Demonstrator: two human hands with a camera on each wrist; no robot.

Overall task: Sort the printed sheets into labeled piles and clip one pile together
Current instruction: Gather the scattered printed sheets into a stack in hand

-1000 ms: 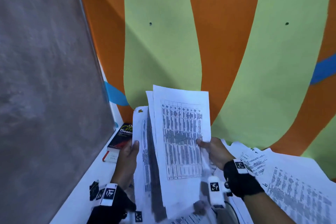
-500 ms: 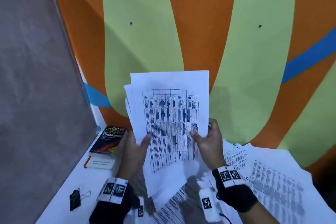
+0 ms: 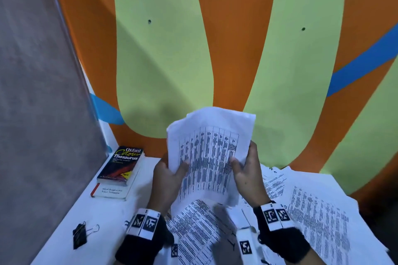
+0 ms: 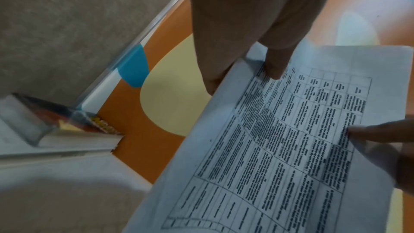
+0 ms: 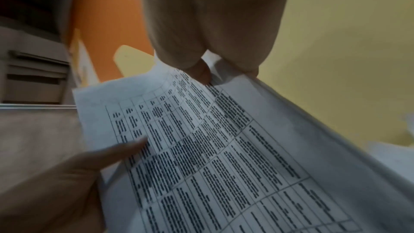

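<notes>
The white table (image 3: pixel 64 221) carries loose printed sheets (image 3: pixel 318 221) spread to your right, two stacked books (image 3: pixel 120 168) at the back left, and a black binder clip (image 3: pixel 80 235) at the front left. You hold a small stack of printed sheets (image 3: pixel 210 157) upright above the table. Your left hand (image 3: pixel 167 176) pinches its left edge, thumb on the printed face, fingers behind. Your right hand (image 3: pixel 247 170) pinches the right edge likewise. Expect the paper to be light, limp and prone to fanning; it already bows between your hands. Keep hold at opposite side edges near mid-height. The sheets probably slide on each other, so square them before applying the clip.
</notes>
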